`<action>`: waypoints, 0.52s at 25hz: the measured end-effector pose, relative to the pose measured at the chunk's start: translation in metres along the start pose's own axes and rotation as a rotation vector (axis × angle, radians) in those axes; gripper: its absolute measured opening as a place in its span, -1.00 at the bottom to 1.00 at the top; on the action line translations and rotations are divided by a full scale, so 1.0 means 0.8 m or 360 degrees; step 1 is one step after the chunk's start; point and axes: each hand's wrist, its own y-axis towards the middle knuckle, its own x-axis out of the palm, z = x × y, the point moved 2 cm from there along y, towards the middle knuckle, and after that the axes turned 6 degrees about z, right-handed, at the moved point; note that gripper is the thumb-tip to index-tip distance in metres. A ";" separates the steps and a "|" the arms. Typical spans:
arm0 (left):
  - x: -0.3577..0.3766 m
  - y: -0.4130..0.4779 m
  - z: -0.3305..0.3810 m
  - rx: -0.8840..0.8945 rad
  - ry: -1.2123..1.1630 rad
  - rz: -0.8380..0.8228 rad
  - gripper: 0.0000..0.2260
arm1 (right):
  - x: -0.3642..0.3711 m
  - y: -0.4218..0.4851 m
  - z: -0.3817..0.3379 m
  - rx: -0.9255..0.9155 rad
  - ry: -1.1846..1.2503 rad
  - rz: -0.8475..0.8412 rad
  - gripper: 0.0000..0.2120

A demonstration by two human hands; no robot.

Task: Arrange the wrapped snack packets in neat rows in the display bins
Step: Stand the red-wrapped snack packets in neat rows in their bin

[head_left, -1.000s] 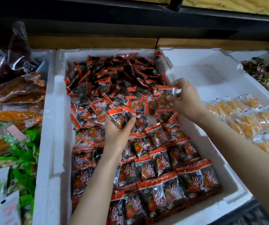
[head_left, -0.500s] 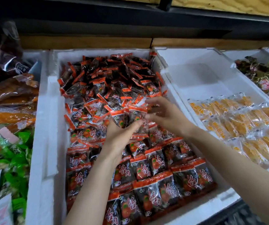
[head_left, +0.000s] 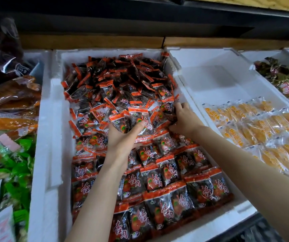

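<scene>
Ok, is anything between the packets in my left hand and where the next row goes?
No barrier: the left hand holds its packets just over the rearmost neat row. But loose packets from the heap lie on that spot, and the right hand reaches in beside it.

Glossy clear plastic snack packets [head_left: 159,179], matt white foam bin [head_left: 47,137], rough wood board [head_left: 244,4]

Person, one pair of arms: left hand [head_left: 121,138] and right hand [head_left: 185,119], both bare; forearms [head_left: 96,198] bare along their whole visible length, slender build
</scene>
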 end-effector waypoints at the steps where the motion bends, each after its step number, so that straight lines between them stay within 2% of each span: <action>1: 0.000 0.001 0.000 0.0009 0.0003 0.0000 0.01 | -0.003 0.000 -0.001 -0.0014 -0.0009 0.0002 -0.32; 6: 0.006 -0.001 -0.001 0.0034 0.0006 -0.0025 0.09 | -0.042 -0.034 0.004 -0.0151 -0.0039 0.0130 -0.37; 9: 0.010 -0.003 -0.004 0.0029 0.0033 -0.0043 0.09 | -0.063 -0.082 0.016 -0.0095 0.0154 0.0312 -0.45; 11: 0.012 -0.004 -0.005 0.0044 0.0047 -0.0055 0.03 | -0.057 -0.116 0.022 -0.0088 0.0065 0.0246 -0.51; 13: 0.016 -0.007 -0.005 0.0047 0.0055 -0.0072 0.00 | -0.041 -0.141 0.027 -0.0108 -0.0201 0.0051 -0.53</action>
